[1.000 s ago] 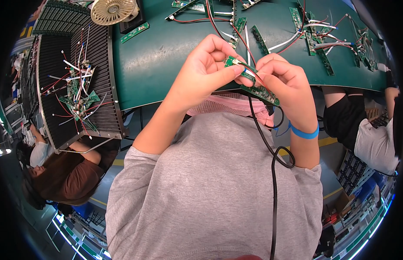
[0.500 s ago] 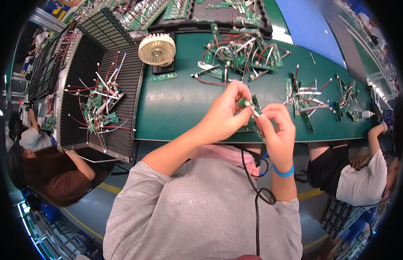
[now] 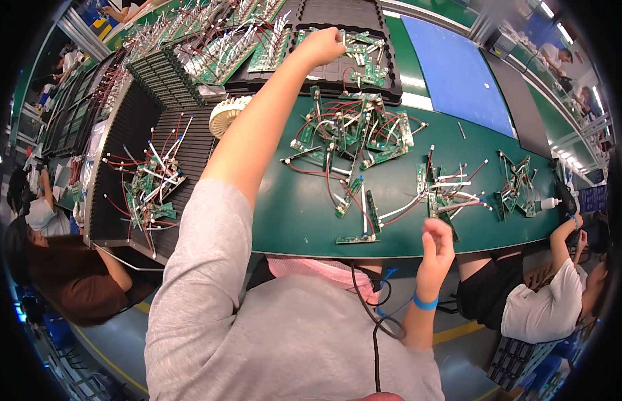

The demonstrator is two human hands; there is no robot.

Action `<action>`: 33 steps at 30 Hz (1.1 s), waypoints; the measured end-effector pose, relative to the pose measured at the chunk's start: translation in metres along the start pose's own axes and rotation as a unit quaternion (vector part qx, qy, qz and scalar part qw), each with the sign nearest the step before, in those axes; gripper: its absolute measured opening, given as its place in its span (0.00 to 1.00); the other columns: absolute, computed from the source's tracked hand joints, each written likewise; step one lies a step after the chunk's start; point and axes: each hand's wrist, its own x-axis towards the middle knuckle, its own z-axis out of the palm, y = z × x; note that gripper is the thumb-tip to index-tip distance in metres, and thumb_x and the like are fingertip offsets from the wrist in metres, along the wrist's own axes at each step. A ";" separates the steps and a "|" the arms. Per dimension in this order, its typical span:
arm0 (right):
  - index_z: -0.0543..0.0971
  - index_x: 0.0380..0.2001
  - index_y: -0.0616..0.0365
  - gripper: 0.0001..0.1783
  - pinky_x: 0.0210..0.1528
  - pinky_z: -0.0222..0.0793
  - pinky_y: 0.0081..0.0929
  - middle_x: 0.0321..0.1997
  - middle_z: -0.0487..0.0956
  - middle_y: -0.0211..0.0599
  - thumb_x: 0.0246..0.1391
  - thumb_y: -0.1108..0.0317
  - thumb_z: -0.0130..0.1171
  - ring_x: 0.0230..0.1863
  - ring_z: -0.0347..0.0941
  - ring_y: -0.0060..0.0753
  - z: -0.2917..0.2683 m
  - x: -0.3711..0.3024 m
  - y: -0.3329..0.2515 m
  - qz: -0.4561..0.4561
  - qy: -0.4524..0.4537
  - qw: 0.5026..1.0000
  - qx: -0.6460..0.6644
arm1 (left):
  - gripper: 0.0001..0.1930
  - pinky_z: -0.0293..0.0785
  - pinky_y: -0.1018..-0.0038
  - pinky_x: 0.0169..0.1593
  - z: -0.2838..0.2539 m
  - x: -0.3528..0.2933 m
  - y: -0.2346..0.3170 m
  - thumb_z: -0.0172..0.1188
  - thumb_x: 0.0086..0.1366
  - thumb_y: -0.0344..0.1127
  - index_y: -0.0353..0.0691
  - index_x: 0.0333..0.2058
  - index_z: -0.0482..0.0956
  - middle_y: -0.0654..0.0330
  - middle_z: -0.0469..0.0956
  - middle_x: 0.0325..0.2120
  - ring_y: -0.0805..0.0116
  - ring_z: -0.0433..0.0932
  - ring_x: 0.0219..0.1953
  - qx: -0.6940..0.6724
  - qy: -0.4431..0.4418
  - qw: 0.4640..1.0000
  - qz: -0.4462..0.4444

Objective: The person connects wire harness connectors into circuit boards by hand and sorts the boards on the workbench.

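Note:
My left hand (image 3: pixel 320 47) reaches far forward over the black tray (image 3: pixel 311 71), its fingers closed down at the small green circuit boards (image 3: pixel 366 53) there. Whatever lies between the fingertips is too hidden to make out. Near the table's front edge my right hand (image 3: pixel 434 252) is raised with fingers loosely bent and apart, holding nothing. Just left of it lies a narrow circuit board (image 3: pixel 356 239) with a white cable and another board beside it. Beyond these is a tangled heap of boards (image 3: pixel 354 130) with red, black and white wires.
A black ribbed bin (image 3: pixel 110 200) with wired boards stands left, beside a cream fan (image 3: pixel 225 115) partly behind my left arm. More wired boards (image 3: pixel 445 190) lie right, near a small white bottle (image 3: pixel 548 203). People sit at both sides. A black cable (image 3: pixel 376 354) hangs over my front.
Both hands were together working on a board with wires. They have parted: my left has stretched forward to the tray, my right has let go. Wired boards now show on the table there.

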 end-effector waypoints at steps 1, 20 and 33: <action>0.72 0.37 0.65 0.09 0.45 0.63 0.18 0.42 0.72 0.35 0.51 0.80 0.47 0.39 0.68 0.22 -0.006 -0.003 0.007 0.014 0.005 1.000 0.014 | 0.19 0.74 0.64 0.39 0.004 0.009 0.007 0.55 0.50 0.40 0.31 0.36 0.76 0.43 0.76 0.34 0.50 0.77 0.33 0.003 -0.038 0.998 -0.049; 0.72 0.36 0.65 0.08 0.39 0.64 0.16 0.34 0.74 0.35 0.52 0.79 0.47 0.33 0.67 0.19 -0.016 -0.018 0.043 0.129 0.050 0.990 0.039 | 0.12 0.73 0.74 0.31 0.019 -0.016 0.073 0.51 0.56 0.36 0.38 0.35 0.79 0.60 0.75 0.21 0.72 0.75 0.28 -0.003 -0.378 0.922 0.079; 0.74 0.31 0.65 0.05 0.31 0.61 0.15 0.32 0.71 0.34 0.49 0.79 0.50 0.28 0.66 0.20 -0.013 -0.019 0.045 0.076 0.033 0.992 -0.091 | 0.62 0.33 0.50 0.62 0.120 0.069 -0.002 0.53 0.35 0.79 0.56 0.64 0.34 0.41 0.29 0.63 0.42 0.28 0.65 0.200 -0.226 0.951 -0.064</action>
